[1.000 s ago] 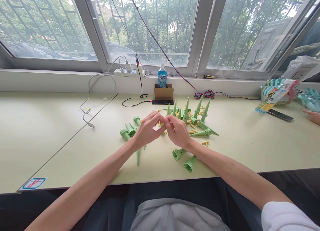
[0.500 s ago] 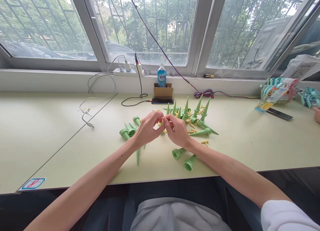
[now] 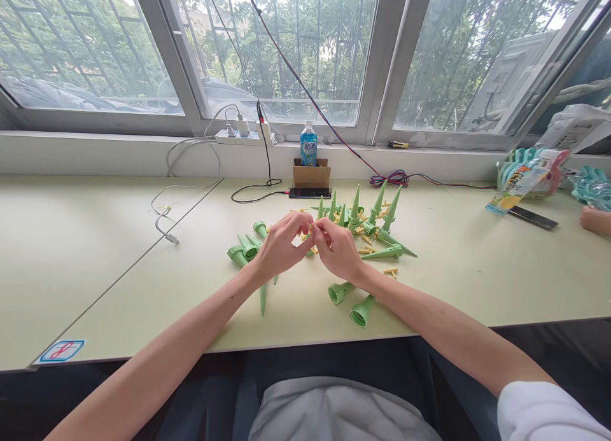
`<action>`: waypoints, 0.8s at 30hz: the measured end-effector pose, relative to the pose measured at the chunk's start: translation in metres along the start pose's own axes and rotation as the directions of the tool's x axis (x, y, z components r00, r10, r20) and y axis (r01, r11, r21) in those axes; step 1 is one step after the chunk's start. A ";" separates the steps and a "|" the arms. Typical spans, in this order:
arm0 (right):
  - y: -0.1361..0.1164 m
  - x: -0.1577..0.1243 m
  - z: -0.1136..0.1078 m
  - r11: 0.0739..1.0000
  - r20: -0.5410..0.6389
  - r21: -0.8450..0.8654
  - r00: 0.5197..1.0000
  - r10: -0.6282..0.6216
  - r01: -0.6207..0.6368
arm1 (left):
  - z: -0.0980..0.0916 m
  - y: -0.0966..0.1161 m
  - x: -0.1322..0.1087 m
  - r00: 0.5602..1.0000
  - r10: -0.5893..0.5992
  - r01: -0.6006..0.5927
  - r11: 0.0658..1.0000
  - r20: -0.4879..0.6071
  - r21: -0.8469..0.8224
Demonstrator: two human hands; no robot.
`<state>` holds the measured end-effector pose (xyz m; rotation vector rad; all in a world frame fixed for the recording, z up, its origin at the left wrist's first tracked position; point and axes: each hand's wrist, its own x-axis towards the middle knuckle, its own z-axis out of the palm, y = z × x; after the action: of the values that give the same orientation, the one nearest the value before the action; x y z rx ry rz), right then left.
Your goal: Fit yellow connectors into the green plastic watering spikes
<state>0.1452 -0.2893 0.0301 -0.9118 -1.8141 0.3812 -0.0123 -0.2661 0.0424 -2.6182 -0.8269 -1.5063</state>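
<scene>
My left hand (image 3: 285,242) and my right hand (image 3: 337,247) meet fingertip to fingertip above the middle of the table, both pinched closed. A trace of yellow shows between the fingertips, but the small thing there is mostly hidden. Behind and to the right stand several green plastic watering spikes (image 3: 356,207), among small yellow T-shaped plastic pieces (image 3: 366,240). More green spikes (image 3: 249,250) lie beside my left hand, partly covered by it. Under my right forearm, two green spikes (image 3: 361,312) lie with their threaded open ends toward me.
A blue-labelled bottle (image 3: 309,145) stands in a small cardboard box (image 3: 311,175), with a phone (image 3: 310,193) before it. Cables (image 3: 165,221) lie at left. On the right are a clear packet (image 3: 518,186), a dark phone (image 3: 533,217) and another person's hand (image 3: 596,219).
My hands stay almost still, fingertips together. At the far right, the other person's hand has come further into view, moving left.
</scene>
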 end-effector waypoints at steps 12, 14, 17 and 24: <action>0.000 -0.001 0.000 0.997 0.011 0.066 0.999 0.047 -0.047 | 0.001 -0.004 -0.001 0.998 -0.058 0.058 0.998 -0.005 0.006; 0.000 -0.001 0.000 0.997 0.003 0.066 0.999 0.049 -0.049 | 0.000 -0.003 0.000 0.997 -0.074 0.074 0.997 0.003 0.009; -0.001 -0.001 0.000 0.997 -0.018 0.063 0.999 0.051 -0.049 | 0.000 -0.002 0.000 0.993 -0.113 0.113 0.994 0.027 0.011; -0.002 -0.001 0.001 0.997 -0.059 0.051 0.996 0.063 -0.060 | -0.002 0.001 0.002 0.977 -0.190 0.189 0.982 0.092 0.012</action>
<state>0.1436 -0.2910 0.0305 -0.9373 -1.7175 0.4304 -0.0129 -0.2669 0.0453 -2.6922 -1.1156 -1.4276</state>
